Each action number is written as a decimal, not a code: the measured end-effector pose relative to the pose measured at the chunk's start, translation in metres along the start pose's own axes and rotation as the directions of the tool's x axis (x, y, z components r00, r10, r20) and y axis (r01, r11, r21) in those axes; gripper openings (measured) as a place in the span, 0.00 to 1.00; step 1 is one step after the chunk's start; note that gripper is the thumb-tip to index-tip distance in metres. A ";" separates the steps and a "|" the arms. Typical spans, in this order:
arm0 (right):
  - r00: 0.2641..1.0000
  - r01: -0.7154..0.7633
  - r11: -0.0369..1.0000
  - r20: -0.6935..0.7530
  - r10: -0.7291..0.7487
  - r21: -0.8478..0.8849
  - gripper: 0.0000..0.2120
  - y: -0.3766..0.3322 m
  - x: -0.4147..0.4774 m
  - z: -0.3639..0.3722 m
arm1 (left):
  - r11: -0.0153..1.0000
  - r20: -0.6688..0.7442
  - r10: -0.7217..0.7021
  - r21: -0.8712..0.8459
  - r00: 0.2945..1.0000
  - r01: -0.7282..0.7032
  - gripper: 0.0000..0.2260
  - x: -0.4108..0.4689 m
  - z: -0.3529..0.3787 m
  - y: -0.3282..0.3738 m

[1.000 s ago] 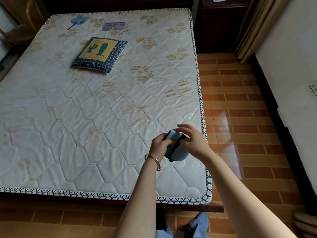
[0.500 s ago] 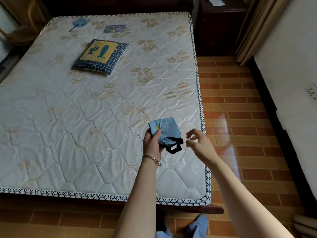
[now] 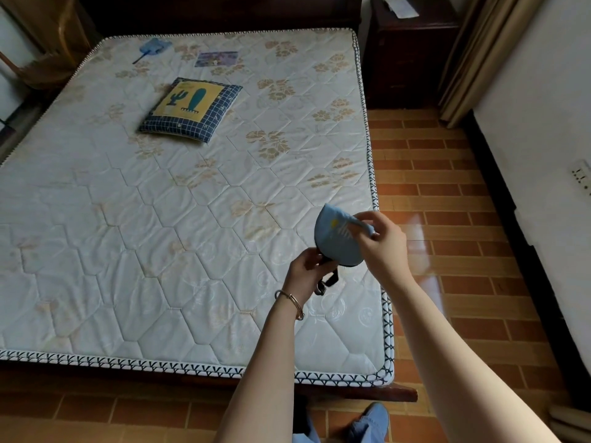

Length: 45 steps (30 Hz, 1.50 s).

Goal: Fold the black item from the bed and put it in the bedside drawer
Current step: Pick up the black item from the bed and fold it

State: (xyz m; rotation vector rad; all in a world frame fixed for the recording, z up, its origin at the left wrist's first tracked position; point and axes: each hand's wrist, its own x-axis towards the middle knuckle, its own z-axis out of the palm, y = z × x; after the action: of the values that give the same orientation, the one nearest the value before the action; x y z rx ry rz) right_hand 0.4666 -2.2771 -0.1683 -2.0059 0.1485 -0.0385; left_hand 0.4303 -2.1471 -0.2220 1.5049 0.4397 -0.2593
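The right hand (image 3: 380, 241), empty a moment ago, now pinches the top of the folded eye mask (image 3: 335, 239); the left hand (image 3: 307, 270) grips its bottom. Folding looks nearly done.

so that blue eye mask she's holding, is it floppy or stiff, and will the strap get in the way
Probably soft: the eye mask bends into a curved half under the right hand. Likely light, since fingertips alone hold it above the mattress. The black strap dangles loose below the left hand, so it may snag.
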 end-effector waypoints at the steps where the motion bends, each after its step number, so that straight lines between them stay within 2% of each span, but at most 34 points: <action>1: 0.999 -0.016 0.999 -0.039 0.018 0.033 0.04 0.000 0.001 -0.002 | 1.000 0.009 -0.003 0.024 1.000 0.003 0.04 0.000 0.001 -0.004; 3: 0.995 -0.041 0.995 -0.085 0.049 0.095 0.02 0.002 0.003 -0.006 | 0.996 0.001 -0.009 0.091 1.000 0.009 0.03 0.002 0.001 -0.013; 5: 0.993 -0.059 0.984 -0.094 0.076 0.168 0.04 0.003 0.005 -0.010 | 0.988 -0.006 -0.028 0.152 1.000 0.029 0.06 0.005 -0.001 -0.018; 7: 0.991 -0.083 0.971 -0.083 0.104 0.225 0.09 0.003 0.005 -0.011 | 0.994 -0.030 -0.101 0.037 0.994 0.102 0.08 0.008 -0.001 -0.021; 9: 0.987 -0.123 0.957 -0.071 0.146 0.261 0.10 0.004 0.003 -0.010 | 0.973 -0.133 -0.207 -0.132 0.969 0.189 0.08 0.009 0.002 -0.020; 10: 0.983 -0.148 0.954 -0.063 0.170 0.263 0.10 0.005 0.002 -0.009 | 0.948 -0.169 -0.257 -0.236 0.951 0.214 0.11 0.008 0.003 -0.019; 12: 0.977 -0.195 0.946 -0.035 0.211 0.257 0.10 0.009 0.000 -0.006 | 0.841 -0.141 -0.368 -0.471 0.919 0.264 0.15 0.007 0.008 -0.016; 14: 0.963 -0.260 0.919 0.009 0.270 0.296 0.09 0.013 -0.003 -0.002 | 0.700 -0.022 -0.412 -0.647 0.911 0.301 0.14 0.006 0.012 -0.008; 16: 0.940 -0.338 0.874 0.072 0.334 0.348 0.08 0.017 -0.007 0.003 | 0.553 0.090 -0.367 -0.779 0.926 0.295 0.18 0.004 0.016 0.000; 18: 0.917 -0.398 0.847 0.122 0.379 0.353 0.07 0.020 -0.011 0.007 | 0.505 0.157 -0.268 -0.817 0.950 0.277 0.21 0.004 0.019 0.003; 21: 0.910 -0.414 0.840 0.141 0.390 0.350 0.06 0.023 -0.017 0.012 | 0.540 0.188 -0.217 -0.794 0.958 0.278 0.21 0.006 0.021 0.003; 25: 0.921 -0.390 0.860 0.117 0.373 0.330 0.04 0.023 -0.020 0.011 | 0.527 0.215 -0.227 -0.793 0.950 0.305 0.21 0.006 0.022 -0.002; 28: 0.904 -0.428 0.833 0.186 0.386 0.350 0.06 0.021 -0.021 0.009 | 0.530 0.194 -0.231 -0.797 0.954 0.290 0.21 0.005 0.022 -0.007; 31: 0.868 -0.487 0.787 0.311 0.388 0.378 0.07 0.020 -0.023 0.008 | 0.633 0.175 -0.212 -0.725 0.962 0.271 0.19 0.005 0.022 -0.007; 34: 0.862 -0.495 0.770 0.339 0.377 0.402 0.07 0.021 -0.028 0.007 | 0.710 0.129 -0.242 -0.652 0.962 0.266 0.17 0.006 0.023 -0.008; 39: 0.903 -0.429 0.795 0.175 0.393 0.429 0.09 0.027 -0.030 0.000 | 0.658 0.075 -0.320 -0.699 0.944 0.279 0.18 0.010 0.027 -0.007; 42: 0.918 -0.386 0.826 0.083 0.388 0.409 0.11 0.035 -0.030 -0.008 | 0.751 -0.023 -0.319 -0.616 0.947 0.238 0.19 0.002 0.035 -0.003; 45: 0.915 -0.366 0.821 0.009 0.404 0.438 0.11 0.041 -0.033 -0.018 | 0.800 0.013 -0.260 -0.557 0.965 0.223 0.19 -0.008 0.044 0.000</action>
State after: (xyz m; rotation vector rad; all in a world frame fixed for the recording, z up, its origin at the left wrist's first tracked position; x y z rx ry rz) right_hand 0.4282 -2.3060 -0.1964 -1.4971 0.5545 0.0968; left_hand 0.4285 -2.1913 -0.2178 0.8814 0.6970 -0.2559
